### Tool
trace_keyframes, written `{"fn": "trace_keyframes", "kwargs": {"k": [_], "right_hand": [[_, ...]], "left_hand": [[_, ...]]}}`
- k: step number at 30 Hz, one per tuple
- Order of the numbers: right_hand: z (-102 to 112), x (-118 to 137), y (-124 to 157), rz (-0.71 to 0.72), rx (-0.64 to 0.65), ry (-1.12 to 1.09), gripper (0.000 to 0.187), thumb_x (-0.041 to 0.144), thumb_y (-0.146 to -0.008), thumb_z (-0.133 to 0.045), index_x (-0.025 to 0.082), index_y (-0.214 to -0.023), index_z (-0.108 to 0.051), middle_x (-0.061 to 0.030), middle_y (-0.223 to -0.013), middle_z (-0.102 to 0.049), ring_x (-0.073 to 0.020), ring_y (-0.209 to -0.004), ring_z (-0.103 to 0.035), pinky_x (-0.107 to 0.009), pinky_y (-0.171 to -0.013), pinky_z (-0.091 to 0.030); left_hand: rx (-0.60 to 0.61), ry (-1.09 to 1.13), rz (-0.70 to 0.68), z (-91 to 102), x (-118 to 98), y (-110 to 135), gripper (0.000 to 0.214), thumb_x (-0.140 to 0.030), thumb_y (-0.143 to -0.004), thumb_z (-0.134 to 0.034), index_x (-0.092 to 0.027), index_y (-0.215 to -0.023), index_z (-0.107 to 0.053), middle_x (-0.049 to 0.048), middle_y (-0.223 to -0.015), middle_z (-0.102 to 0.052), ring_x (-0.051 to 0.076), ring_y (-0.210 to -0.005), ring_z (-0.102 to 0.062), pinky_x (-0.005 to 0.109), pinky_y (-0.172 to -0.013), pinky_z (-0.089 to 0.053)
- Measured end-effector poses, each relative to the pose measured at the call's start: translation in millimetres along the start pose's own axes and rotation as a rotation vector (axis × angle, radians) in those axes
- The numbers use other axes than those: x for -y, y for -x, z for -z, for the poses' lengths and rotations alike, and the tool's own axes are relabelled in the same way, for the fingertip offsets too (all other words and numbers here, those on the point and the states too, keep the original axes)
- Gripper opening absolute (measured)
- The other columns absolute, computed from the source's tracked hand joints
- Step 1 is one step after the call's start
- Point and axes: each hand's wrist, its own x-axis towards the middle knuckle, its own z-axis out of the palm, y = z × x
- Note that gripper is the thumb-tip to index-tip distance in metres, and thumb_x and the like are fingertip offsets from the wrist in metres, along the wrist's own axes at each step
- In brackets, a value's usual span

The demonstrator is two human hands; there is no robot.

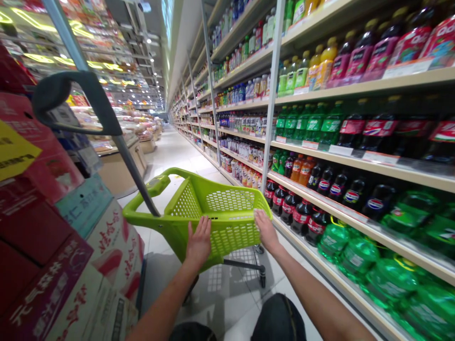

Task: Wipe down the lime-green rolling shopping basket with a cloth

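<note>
A green plastic shopping cart with a perforated basket stands sideways in front of me. My left hand lies against the near side of the basket, fingers straight and pointing up, the tips close to the rim. At the right end of the basket, my right hand rests on the corner with its fingers extended toward the rim. Neither hand appears to grip anything. A grey pole with a dark looped handle rises from the cart's left end. The part of the basket floor that I can see is bare.
Shelves of drinks run along the right, with green soda bottles on the bottom and cola bottles beside them. Stacked cartons stand close on the left. A pale tiled aisle stretches ahead, past display counters.
</note>
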Motion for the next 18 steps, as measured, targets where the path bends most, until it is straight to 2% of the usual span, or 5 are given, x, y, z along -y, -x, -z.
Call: {"fn": "trace_keyframes", "kwargs": {"k": [4,10,12,15,18], "right_hand": [[4,-11,1,-0.217,-0.091,0.051,0.043,0.002,-0.076,-0.031,0.003,-0.111,-0.055,-0.0212,-0.125,-0.047,-0.0255,-0.128,-0.027,-0.051,-0.101,-0.029],[-30,61,-16,0.223,0.032,-0.109,0.055,-0.004,-0.071,-0.032,0.015,-0.119,-0.051,-0.0101,-0.131,-0.044,-0.0173,-0.129,-0.024,-0.043,-0.102,-0.032],[-31,61,-19,0.207,0.021,-0.110,0.056,-0.005,-0.070,-0.031,0.014,-0.119,-0.051,-0.0107,-0.130,-0.045,-0.0176,-0.130,-0.024,-0.044,-0.101,-0.033],[-27,47,-19,0.019,-0.061,-0.071,0.054,-0.005,-0.071,-0.029,0.011,-0.118,-0.051,-0.0156,-0.128,-0.046,-0.0206,-0.130,-0.023,-0.049,-0.100,-0.033],[-35,63,-21,0.025,-0.067,-0.113,0.052,-0.004,-0.073,-0.029,0.010,-0.118,-0.051,-0.0169,-0.129,-0.045,-0.0208,-0.130,-0.022,-0.050,-0.100,-0.031]], "left_hand": [[-0.001,0.000,0.026,3.3,10,3,0.061,-0.006,-0.069,-0.031,-0.009,-0.130,-0.036,0.0079,-0.139,-0.030,0.021,-0.130,-0.024,0.053,-0.106,-0.007],[0.016,-0.003,0.023,7.1,12,4,0.060,-0.007,-0.069,-0.032,-0.011,-0.129,-0.037,0.0073,-0.138,-0.031,0.022,-0.130,-0.024,0.053,-0.105,-0.010],[0.001,-0.015,0.049,9.6,20,7,0.061,-0.007,-0.069,-0.031,-0.010,-0.129,-0.037,0.0075,-0.139,-0.031,0.021,-0.130,-0.024,0.054,-0.105,-0.010],[-0.006,-0.019,0.069,10.8,30,11,0.060,-0.006,-0.069,-0.030,-0.010,-0.130,-0.036,0.0075,-0.139,-0.030,0.021,-0.130,-0.023,0.055,-0.105,-0.010],[-0.011,-0.015,0.063,8.6,28,12,0.059,-0.007,-0.071,-0.031,-0.012,-0.128,-0.039,0.0075,-0.139,-0.031,0.021,-0.130,-0.023,0.054,-0.105,-0.012]]}}
